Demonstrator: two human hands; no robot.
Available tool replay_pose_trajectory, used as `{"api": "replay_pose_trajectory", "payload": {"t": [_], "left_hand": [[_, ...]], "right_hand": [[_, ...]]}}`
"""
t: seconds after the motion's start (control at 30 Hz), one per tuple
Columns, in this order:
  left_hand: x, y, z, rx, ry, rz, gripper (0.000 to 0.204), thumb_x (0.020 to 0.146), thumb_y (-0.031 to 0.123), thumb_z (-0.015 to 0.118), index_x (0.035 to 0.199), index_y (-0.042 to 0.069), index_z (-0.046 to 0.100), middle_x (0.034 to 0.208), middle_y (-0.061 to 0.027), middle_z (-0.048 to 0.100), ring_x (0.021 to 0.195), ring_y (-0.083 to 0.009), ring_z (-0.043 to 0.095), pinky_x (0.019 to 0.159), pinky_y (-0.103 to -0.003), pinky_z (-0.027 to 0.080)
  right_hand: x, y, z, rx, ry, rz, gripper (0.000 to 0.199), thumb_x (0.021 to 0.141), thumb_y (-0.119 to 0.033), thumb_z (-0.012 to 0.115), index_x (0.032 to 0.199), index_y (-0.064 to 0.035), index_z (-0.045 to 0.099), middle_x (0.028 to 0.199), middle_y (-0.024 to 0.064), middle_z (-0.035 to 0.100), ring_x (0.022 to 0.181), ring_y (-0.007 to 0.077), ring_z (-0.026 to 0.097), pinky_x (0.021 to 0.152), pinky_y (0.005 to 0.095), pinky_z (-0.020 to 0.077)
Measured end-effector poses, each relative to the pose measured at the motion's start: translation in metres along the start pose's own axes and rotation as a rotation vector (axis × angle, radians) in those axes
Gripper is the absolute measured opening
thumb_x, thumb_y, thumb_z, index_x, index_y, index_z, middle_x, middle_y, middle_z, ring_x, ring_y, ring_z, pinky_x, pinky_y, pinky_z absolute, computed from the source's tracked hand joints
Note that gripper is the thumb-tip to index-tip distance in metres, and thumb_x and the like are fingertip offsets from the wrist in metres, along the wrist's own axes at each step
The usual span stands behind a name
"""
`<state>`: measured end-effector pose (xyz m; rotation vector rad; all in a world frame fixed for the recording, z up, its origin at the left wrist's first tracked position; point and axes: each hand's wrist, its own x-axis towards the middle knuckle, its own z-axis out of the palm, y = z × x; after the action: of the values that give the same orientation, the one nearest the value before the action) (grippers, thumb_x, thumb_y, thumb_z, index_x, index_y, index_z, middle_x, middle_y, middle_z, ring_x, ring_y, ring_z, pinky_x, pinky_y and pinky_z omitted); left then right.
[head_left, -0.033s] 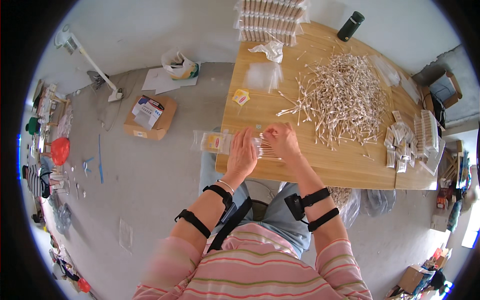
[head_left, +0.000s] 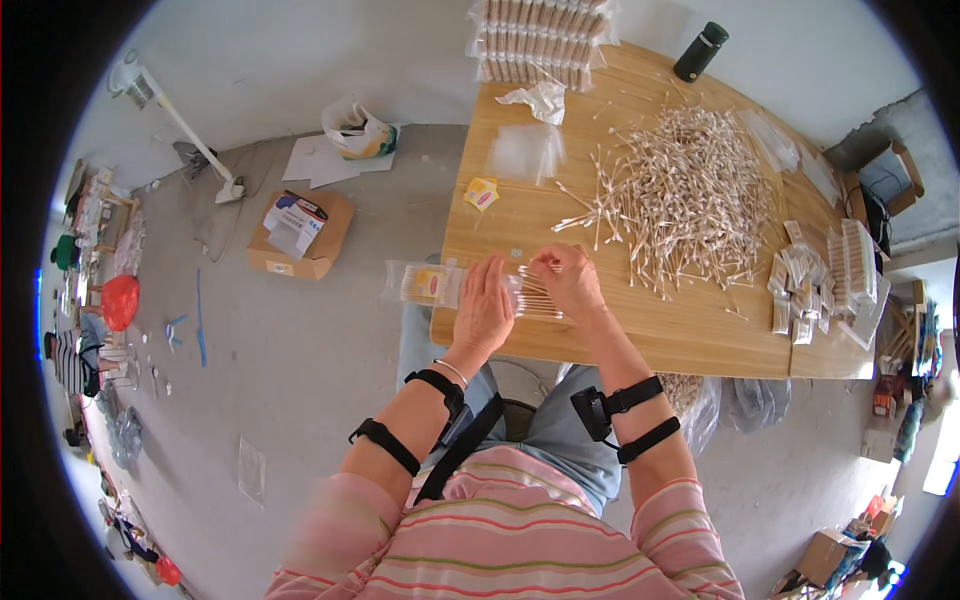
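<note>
The pale wooden surface (head_left: 690, 342) spans twelve to four o'clock from the hands. On it, at two o'clock, spreads a tangled heap of cotton swabs (head_left: 700, 190); any one should weigh almost nothing, but crossed sticks would probably drag their neighbours along. Far off at twelve o'clock stand stacked swab packs (head_left: 545, 45), bundled in clear film.

The clear bag (head_left: 426, 285) with a yellow label lies flat near the surface's edge, reaching out at nine o'clock from the left hand (head_left: 485, 305) and overhanging that edge. Its film looks thin, limp and likely slippery, so it is best held flat under broad fingers, close to its three o'clock end.

The left hand lies palm down over that end, fingers together and nearly straight; whether the thumb pinches the film cannot be told. The right hand (head_left: 568, 285) is curled, thumb and fingertips almost meeting; whether a stick sits between them is hidden.

Between the hands lies a row of loose swabs (head_left: 540, 300), roughly parallel. Their slim sticks should be light and fairly stiff, yet easily bent; mid-stick is the better hold, as the cotton tips look soft and easily crushed.
</note>
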<state>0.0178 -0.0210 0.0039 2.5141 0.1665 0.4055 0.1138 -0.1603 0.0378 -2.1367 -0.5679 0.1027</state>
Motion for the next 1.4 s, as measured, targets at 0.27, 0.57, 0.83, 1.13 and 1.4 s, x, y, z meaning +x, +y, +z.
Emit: {"api": "replay_pose_trajectory", "payload": {"t": [0.27, 0.57, 0.83, 1.13, 1.4], "left_hand": [[0.002, 0.001, -0.001, 0.000, -0.003, 0.032, 0.050, 0.089, 0.010, 0.049, 0.136, 0.002, 0.037, 0.135, -0.0189, 0.044, 0.126, -0.0383, 0.039, 0.111, -0.047, 0.029], [0.003, 0.000, -0.001, -0.046, -0.005, 0.031, 0.050, 0.087, 0.008, 0.051, 0.134, 0.002, 0.039, 0.134, -0.0186, 0.046, 0.126, -0.0394, 0.039, 0.111, -0.047, 0.029], [0.001, -0.001, -0.002, -0.037, 0.002, 0.043, 0.048, 0.086, 0.006, 0.051, 0.133, 0.003, 0.041, 0.134, -0.0180, 0.046, 0.126, -0.0393, 0.039, 0.111, -0.048, 0.029], [0.002, -0.001, 0.000, -0.023, 0.026, 0.089, 0.032, 0.087, 0.008, 0.056, 0.118, 0.004, 0.053, 0.130, -0.0173, 0.047, 0.123, -0.0386, 0.042, 0.108, -0.049, 0.033], [0.001, -0.007, 0.002, -0.024, 0.047, 0.094, 0.025, 0.086, 0.006, 0.058, 0.111, 0.004, 0.056, 0.130, -0.0144, 0.047, 0.122, -0.0375, 0.043, 0.104, -0.046, 0.036]], "right_hand": [[-0.030, 0.017, -0.034, 0.163, 0.232, 0.151, 0.017, 0.086, -0.012, 0.063, 0.100, -0.0024, 0.061, 0.073, 0.0139, 0.063, 0.063, 0.0269, 0.061, 0.061, 0.0375, 0.0491], [-0.076, -0.006, -0.007, -0.232, -0.025, 0.139, 0.025, 0.082, -0.016, 0.064, 0.107, -0.0123, 0.064, 0.090, 0.0132, 0.062, 0.085, 0.0346, 0.062, 0.071, 0.0444, 0.0509], [-0.094, -0.002, -0.023, -0.173, 0.118, 0.150, 0.022, 0.084, -0.015, 0.063, 0.105, -0.0103, 0.065, 0.087, 0.0133, 0.062, 0.080, 0.0341, 0.062, 0.069, 0.0449, 0.0501], [-0.199, 0.037, -0.129, -0.701, 0.258, 0.606, 0.022, 0.084, -0.020, 0.066, 0.103, -0.0100, 0.068, 0.095, 0.0099, 0.063, 0.096, 0.0292, 0.057, 0.089, 0.0467, 0.0393], [-0.127, 0.022, -0.079, -0.689, 0.306, 0.210, 0.015, 0.075, -0.021, 0.071, 0.088, -0.0132, 0.070, 0.098, 0.0043, 0.063, 0.103, 0.0267, 0.051, 0.098, 0.0450, 0.0306]]}}
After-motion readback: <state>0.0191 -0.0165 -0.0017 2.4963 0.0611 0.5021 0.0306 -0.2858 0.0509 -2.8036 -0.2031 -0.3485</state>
